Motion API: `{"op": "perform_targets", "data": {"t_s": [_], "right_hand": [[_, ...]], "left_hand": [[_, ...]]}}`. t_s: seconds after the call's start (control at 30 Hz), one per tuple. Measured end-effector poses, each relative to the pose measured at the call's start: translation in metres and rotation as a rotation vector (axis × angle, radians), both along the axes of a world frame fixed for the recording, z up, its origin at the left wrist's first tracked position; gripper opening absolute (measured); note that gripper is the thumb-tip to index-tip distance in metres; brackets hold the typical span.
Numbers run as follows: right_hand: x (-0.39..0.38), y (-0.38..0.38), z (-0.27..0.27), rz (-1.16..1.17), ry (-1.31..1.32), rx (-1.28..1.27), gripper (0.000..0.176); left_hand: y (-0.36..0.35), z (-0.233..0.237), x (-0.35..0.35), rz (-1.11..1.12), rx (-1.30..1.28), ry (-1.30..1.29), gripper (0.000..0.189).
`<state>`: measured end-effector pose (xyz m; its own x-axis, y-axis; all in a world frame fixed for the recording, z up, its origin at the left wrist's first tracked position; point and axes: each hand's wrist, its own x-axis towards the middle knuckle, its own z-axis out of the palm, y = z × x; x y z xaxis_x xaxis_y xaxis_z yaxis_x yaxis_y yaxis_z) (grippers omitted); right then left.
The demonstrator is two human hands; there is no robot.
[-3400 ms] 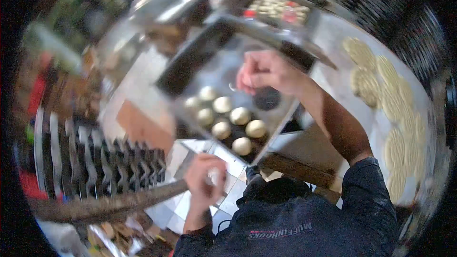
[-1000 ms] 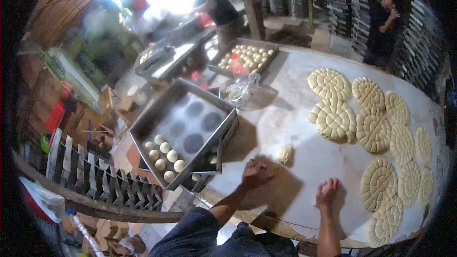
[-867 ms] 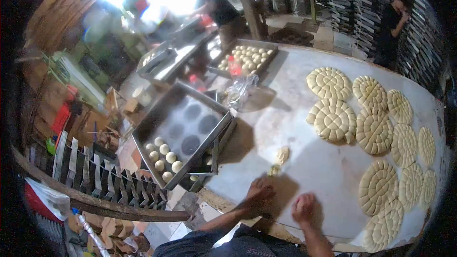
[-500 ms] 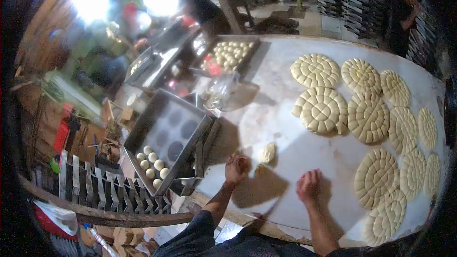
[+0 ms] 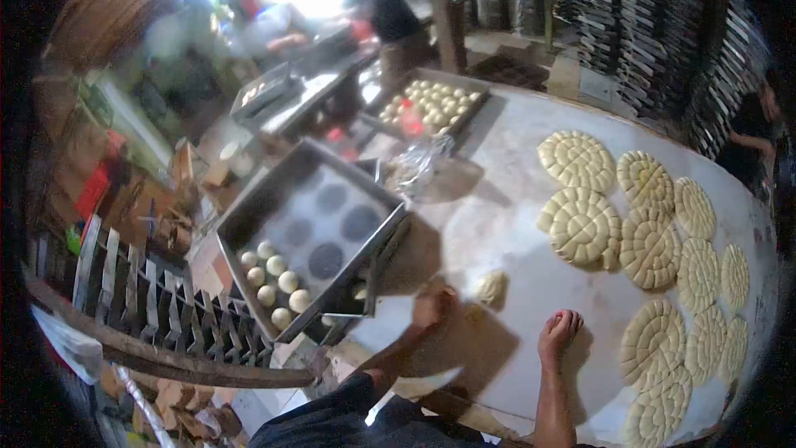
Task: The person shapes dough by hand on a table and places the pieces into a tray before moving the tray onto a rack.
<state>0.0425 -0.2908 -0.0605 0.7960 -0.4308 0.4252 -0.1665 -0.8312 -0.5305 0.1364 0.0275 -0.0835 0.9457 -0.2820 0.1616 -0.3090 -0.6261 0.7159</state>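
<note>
My left hand (image 5: 435, 305) is on the pale tabletop (image 5: 522, 373), slightly blurred, its fingers curled in. Farther right, my right hand (image 5: 560, 335) rests on the same surface with its fingers closed into a fist. Whatever may be under or inside either hand is hidden. Between them, nearer the left, lies a lump of dough (image 5: 492, 289), with a small yellowish scrap (image 5: 474, 313) in front of it. Left of my left hand stands a deep metal tray (image 5: 390, 220) with several round dough balls (image 5: 288, 282) in its near corner.
Several flat dough rounds scored into segments (image 5: 651, 247) cover the table's right side. A second tray (image 5: 477, 108) of dough balls stands behind a crumpled plastic bag (image 5: 414, 168). Metal racks (image 5: 178, 307) are at lower left. Another person (image 5: 750, 137) is at far right.
The view has turned, shifting the trays and table across the picture. Both hands stay near the dough lump in about the same places, still curled. The person at far right has shifted.
</note>
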Motion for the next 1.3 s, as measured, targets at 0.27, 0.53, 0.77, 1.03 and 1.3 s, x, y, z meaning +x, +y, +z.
{"op": "perform_targets", "data": {"t_s": [0.27, 0.53, 0.77, 1.03, 1.3], "right_hand": [[-0.113, -0.048, -0.03, 0.179, 0.247, -0.068, 0.017], [-0.053, 0.082, 0.161, 0.142, 0.457, 0.693, 0.028], [0.072, 0.395, 0.304, 0.988, 0.152, 0.401, 0.028], [0.168, 0.607, 0.239, 1.467, 0.022, -0.309, 0.023], [0.122, 0.359, 0.256, 0.814, -0.301, 0.099, 0.008]], "left_hand": [[0.075, 0.065, -0.108, -0.452, -0.17, 0.19, 0.036], [0.303, 0.284, -0.096, -0.338, 0.119, -0.317, 0.035], [0.468, 0.252, 0.045, 0.347, 0.709, -0.184, 0.026], [0.475, 0.3, 0.017, 0.498, 0.64, -0.119, 0.051], [0.337, 0.4, -0.072, -0.051, 0.177, -0.455, 0.038]]}}
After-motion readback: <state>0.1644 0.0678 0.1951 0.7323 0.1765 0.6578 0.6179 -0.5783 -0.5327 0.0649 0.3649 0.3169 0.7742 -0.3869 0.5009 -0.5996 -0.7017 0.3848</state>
